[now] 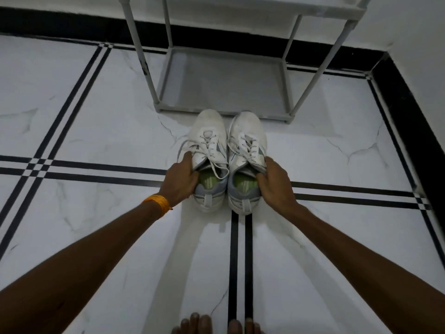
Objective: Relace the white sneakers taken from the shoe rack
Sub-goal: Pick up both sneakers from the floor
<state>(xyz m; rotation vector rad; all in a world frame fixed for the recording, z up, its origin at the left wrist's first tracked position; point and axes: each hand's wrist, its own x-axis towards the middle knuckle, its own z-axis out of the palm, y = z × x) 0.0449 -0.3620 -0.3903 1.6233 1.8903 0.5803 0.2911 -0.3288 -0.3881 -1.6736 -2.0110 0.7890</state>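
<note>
two white sneakers side by side on the tiled floor (96, 116), toes pointing at the grey shoe rack (224, 88) and nearly touching its bottom frame. left sneaker (208, 131) and right sneaker (248, 131) sit pressed together along their inner edges. both look laced already, laces (209, 150) loose and floppy, ends spilling over the sides and one into the left opening.

left hand (181, 182) has its grip closed over the outer collar of the left sneaker, thumb up on the side panel, fingers hooked down inside the opening. right hand (274, 186) mirrors it on the right sneaker, fingers curled into the opening, palm against the outer wall. orange band (157, 202) on the left wrist. bare toes (212, 325) at the bottom edge, person standing bent over.

handling guess: light, soft uppers, collar squashes under the fingers, so collar hold is fine for carrying but poor for lace work. sole and heel are the stiff parts. laces thin, limp, probably a bit grimy so not slippery. for relacing, best to pin one shoe by the midfoot or heel and pinch the lace near its tip, pulling from the top eyelets down. nothing fragile. unlacing looks not yet begun, can't tell if the sneakers rest fully on the floor or are slightly lifted.
</note>
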